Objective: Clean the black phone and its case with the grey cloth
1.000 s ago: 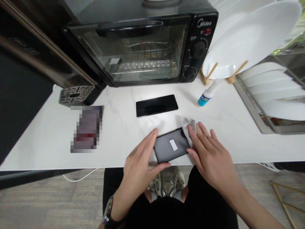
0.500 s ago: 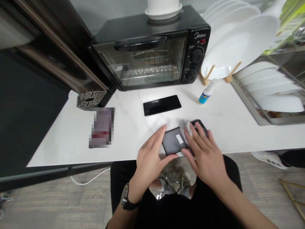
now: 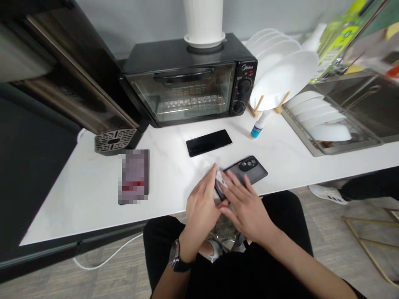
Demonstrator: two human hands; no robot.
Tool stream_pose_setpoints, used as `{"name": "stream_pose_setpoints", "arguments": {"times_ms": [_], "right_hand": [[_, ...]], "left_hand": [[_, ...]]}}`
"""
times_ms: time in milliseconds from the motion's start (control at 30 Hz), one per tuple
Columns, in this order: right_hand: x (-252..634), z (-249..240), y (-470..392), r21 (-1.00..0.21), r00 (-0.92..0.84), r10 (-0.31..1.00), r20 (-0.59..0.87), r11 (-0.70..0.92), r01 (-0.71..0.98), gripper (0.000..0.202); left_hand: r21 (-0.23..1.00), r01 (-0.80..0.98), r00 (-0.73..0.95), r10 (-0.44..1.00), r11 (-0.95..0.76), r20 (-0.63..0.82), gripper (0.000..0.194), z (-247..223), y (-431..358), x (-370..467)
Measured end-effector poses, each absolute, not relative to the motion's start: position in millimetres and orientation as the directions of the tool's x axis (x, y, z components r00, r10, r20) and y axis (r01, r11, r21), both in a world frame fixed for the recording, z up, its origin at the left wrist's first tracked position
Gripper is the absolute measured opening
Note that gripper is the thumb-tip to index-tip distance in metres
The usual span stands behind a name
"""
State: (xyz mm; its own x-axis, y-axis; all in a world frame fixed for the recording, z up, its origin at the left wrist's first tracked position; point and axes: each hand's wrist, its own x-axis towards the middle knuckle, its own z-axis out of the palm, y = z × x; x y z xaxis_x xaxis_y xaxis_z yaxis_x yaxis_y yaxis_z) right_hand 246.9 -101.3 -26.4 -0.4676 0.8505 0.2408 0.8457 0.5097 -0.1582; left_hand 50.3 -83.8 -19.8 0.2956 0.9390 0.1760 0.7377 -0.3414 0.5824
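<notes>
1. Our right hand (image 3: 246, 209) lies flat at six o'clock on the dark phone (image 3: 256, 173), fingers slanting towards nine and pressing down the crumpled white wipe (image 3: 220, 178), which it holds.
2. Half a second ago that hand and the wipe cover the camera end; now both sit at the opposite end, beside our other hand.
3. Our left hand (image 3: 202, 203) stays at eight o'clock, holding the phone's end between fingers and thumb; the right fingertips hide part of this grip.
4. The dark phone lies back up at the near edge of the white counter (image 3: 168, 178), its camera bump (image 3: 248, 163) at one o'clock and now uncovered. The white label seen earlier on its back is hidden.
5. Around it, we see the black phone (image 3: 208, 143) at ten o'clock, unmoved, the spray bottle (image 3: 256, 132) at one, and the pixelated item (image 3: 134, 176) at nine.
6. The toaster oven (image 3: 187, 97) stands at eleven; our view now takes in more of the sink (image 3: 385, 101) at two.
</notes>
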Motion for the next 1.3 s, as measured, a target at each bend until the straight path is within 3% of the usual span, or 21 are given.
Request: {"name": "stream_pose_setpoints", "arguments": {"times_ms": [67,233,367,433,600,800,1000,1067,1200,1300], "right_hand": [[250,-26,-100,-0.146,-0.512,0.828,0.229,0.549,0.823,0.061],[270,-32,-92,-0.135,-0.264,0.909,0.321,0.32,0.938,0.06],[248,-31,-104,-0.186,-0.476,0.833,0.282,0.534,0.825,0.061],[250,-31,-103,-0.205,-0.496,0.824,0.274,0.554,0.807,0.059],[273,-35,-90,-0.235,-0.134,0.929,0.345,0.224,0.946,0.064],[242,-28,-103,-0.304,-0.462,0.838,0.292,0.539,0.785,0.061],[292,-35,-87,-0.228,-0.047,0.934,0.355,0.136,0.964,0.068],[280,-35,-92,-0.241,-0.104,0.933,0.345,0.195,0.951,0.073],[239,-28,-103,-0.289,-0.471,0.83,0.3,0.549,0.784,0.07],[251,-26,-95,-0.279,-0.41,0.858,0.311,0.494,0.823,0.066]], "left_hand": [[0.576,0.737,0.303,0.935,-0.353,0.186,0.108,-20,-84,50],[0.586,0.745,0.267,0.947,-0.32,0.178,0.111,-18,-85,53],[0.609,0.729,0.273,0.949,-0.313,0.161,0.109,-16,-86,52],[0.616,0.729,0.268,0.952,-0.299,0.145,0.109,-14,-86,52],[0.626,0.742,0.218,0.97,-0.237,0.109,0.115,-11,-82,56],[0.606,0.744,0.27,0.956,-0.281,0.112,0.105,-13,-81,51],[0.549,0.781,0.264,0.954,-0.298,0.142,0.114,-16,-80,53],[0.545,0.782,0.266,0.953,-0.303,0.147,0.113,-16,-80,53],[0.546,0.776,0.296,0.947,-0.315,0.126,0.107,-14,-79,50],[0.557,0.773,0.281,0.951,-0.304,0.129,0.111,-14,-80,50]]}}
